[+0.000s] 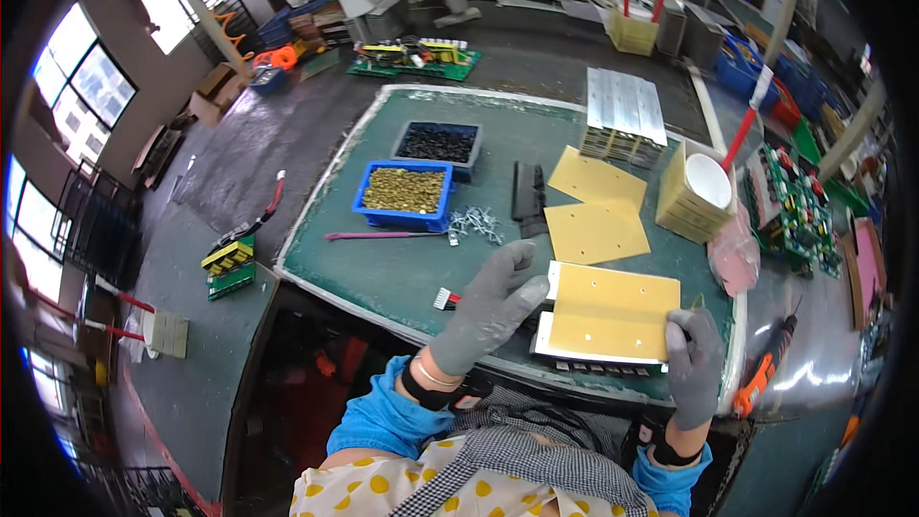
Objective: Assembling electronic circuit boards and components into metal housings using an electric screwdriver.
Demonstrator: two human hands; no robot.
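A yellow sheet with small holes (615, 311) lies over a silver metal plate (545, 333) at the bench's near edge; dark parts show under the plate's front side. My left hand (488, 311), in a grey glove, is at the plate's left end with fingers apart and nothing in them. At the opposite end, my gloved right hand (696, 364) has its fingers curled round the right edge of the yellow sheet. Two more yellow sheets (595, 233) lie just beyond. Beside them is a black bar-shaped part (528, 193).
A blue bin of brass-coloured pieces (404, 220) and a bin of black pieces (476, 170) stand left of centre, near a purple stick (378, 236) and loose silver pieces (476, 224). Stacked metal plates (624, 115), a box with a white cup (697, 193) and an orange power screwdriver (758, 383) are right.
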